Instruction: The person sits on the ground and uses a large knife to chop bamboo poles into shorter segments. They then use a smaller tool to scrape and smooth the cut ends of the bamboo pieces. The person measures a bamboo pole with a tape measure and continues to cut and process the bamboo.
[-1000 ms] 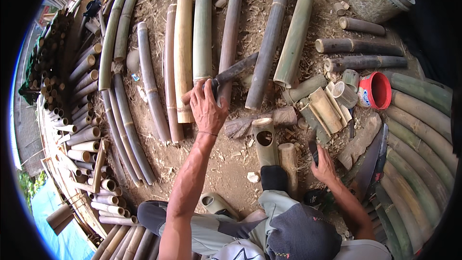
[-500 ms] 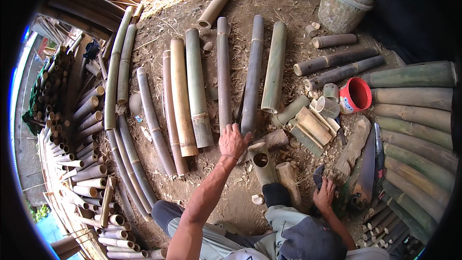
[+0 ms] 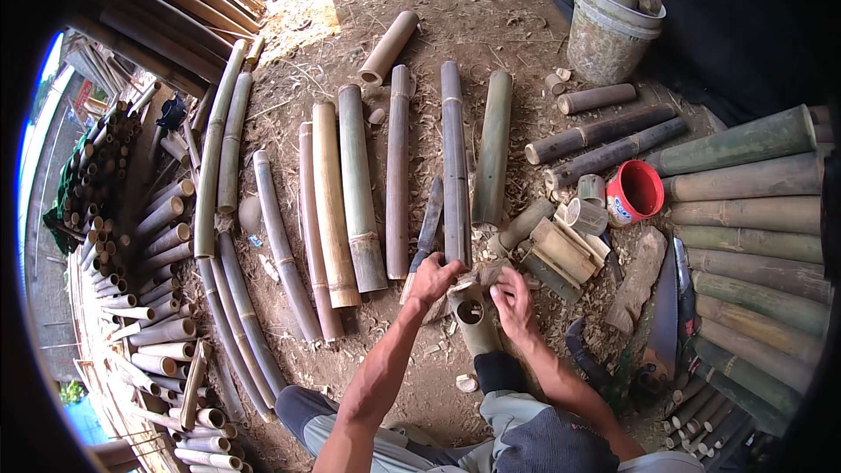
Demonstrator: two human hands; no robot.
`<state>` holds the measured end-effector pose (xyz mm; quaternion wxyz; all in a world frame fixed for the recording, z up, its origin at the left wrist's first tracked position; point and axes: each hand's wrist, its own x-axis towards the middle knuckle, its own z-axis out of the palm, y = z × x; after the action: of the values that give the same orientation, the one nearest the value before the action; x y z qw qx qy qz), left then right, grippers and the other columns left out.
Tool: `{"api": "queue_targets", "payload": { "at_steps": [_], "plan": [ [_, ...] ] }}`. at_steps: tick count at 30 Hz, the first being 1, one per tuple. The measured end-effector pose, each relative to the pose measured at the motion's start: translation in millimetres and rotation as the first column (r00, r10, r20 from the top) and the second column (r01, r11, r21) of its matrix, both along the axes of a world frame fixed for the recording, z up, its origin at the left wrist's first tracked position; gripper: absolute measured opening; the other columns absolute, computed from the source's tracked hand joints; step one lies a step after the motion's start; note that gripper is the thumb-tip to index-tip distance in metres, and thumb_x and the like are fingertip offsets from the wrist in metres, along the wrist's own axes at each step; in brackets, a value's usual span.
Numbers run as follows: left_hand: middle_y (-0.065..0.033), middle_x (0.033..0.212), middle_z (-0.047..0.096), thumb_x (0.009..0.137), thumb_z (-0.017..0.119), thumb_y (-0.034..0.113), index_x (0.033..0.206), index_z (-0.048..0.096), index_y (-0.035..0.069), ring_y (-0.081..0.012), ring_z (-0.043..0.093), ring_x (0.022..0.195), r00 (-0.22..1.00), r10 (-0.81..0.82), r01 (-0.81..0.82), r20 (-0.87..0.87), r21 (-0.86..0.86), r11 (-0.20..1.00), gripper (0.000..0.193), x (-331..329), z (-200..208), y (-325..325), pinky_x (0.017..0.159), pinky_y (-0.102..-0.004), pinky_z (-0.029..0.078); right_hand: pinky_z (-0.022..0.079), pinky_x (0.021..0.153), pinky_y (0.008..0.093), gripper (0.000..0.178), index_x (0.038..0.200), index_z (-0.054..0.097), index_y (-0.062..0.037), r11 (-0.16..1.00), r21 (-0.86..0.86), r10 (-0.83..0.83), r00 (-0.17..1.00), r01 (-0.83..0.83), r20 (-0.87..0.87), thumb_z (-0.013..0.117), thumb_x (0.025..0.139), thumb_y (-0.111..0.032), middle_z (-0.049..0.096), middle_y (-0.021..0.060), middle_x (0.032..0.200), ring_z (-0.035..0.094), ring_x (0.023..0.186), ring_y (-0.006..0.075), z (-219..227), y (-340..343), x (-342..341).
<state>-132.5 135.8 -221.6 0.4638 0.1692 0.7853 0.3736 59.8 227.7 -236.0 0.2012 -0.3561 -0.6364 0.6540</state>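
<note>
The lower end of a dark bamboo pole [image 3: 455,166] is in the grip of my left hand [image 3: 431,280], whose fingers close around it. Just left of that pole lies a long knife [image 3: 427,228], its handle end beside my left wrist. My right hand [image 3: 517,302] is open, with bent fingers apart and nothing in it. Between my hands, a short bamboo tube [image 3: 476,320] with a round hole points away from my dark-covered foot. A wooden block [image 3: 495,273] sits just beyond it, partly hidden by my fingers. A dark curved tool [image 3: 585,352] lies right of my right forearm.
Several bamboo lengths, among them a green one [image 3: 360,184], lie left of my hands. Split pieces [image 3: 561,250], a red tub [image 3: 635,191] and a saw [image 3: 666,315] are at right. A bucket [image 3: 613,35] stands at back right. Stacked bamboo [image 3: 745,215] lines both sides.
My right hand has left the curved tool and come leftward and forward, close to my left hand. The dark pole has shifted slightly left in my left hand. The whole view has tilted a little.
</note>
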Motion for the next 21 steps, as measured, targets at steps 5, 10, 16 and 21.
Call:
{"api": "queue_targets", "payload": {
  "at_steps": [5, 10, 16, 21],
  "plan": [
    [-0.0228, 0.106, 0.07, 0.096, 0.047, 0.034, 0.123, 0.056, -0.007, -0.0323, 0.07, 0.094, 0.547, -0.286, 0.015, 0.787, 0.333, 0.943, 0.049, 38, 48, -71, 0.087, -0.0406, 0.056, 0.06, 0.072, 0.038, 0.059, 0.123, 0.05, -0.001, 0.284, -0.888, 0.019, 0.928, -0.361, -0.371, 0.06, 0.093, -0.051, 0.065, 0.0117, 0.102, 0.068, 0.084, 0.0236, 61, 18, -76],
    [-0.027, 0.131, 0.056, 0.098, 0.052, 0.041, 0.145, 0.032, -0.007, -0.034, 0.058, 0.12, 0.791, 0.128, -0.358, 0.598, 0.283, 0.89, 0.07, -22, 65, -106, 0.104, -0.0431, 0.046, 0.059, 0.069, 0.0374, 0.067, 0.13, 0.038, -0.001, 0.762, -0.411, 0.402, 0.863, -0.501, -0.306, 0.071, 0.086, -0.038, 0.06, 0.016, 0.105, 0.067, 0.081, 0.0229, 82, -31, -38],
    [-0.0184, 0.121, 0.06, 0.076, 0.082, 0.045, 0.141, 0.037, 0.002, -0.0239, 0.06, 0.106, 0.893, 0.438, -0.441, 0.105, 0.406, 0.801, 0.09, -79, 129, -54, 0.088, -0.0369, 0.052, 0.044, 0.104, 0.043, 0.103, 0.151, 0.017, 0.0028, 0.561, 0.129, 0.809, 0.574, -0.818, 0.121, 0.078, 0.08, -0.04, 0.037, 0.0286, 0.142, 0.045, 0.128, 0.038, 82, -92, 37],
    [-0.0097, 0.11, 0.066, 0.077, 0.084, 0.036, 0.126, 0.053, 0.003, -0.0173, 0.062, 0.098, 0.906, 0.42, -0.365, 0.061, 0.614, 0.699, 0.067, -41, 138, -86, 0.089, -0.0335, 0.051, 0.037, 0.109, 0.0479, 0.081, 0.147, 0.029, 0.0011, 0.755, 0.222, 0.418, 0.714, -0.617, 0.562, 0.069, 0.088, -0.036, 0.037, 0.0273, 0.144, 0.042, 0.131, 0.0432, 52, -56, 126]
  ]
}}
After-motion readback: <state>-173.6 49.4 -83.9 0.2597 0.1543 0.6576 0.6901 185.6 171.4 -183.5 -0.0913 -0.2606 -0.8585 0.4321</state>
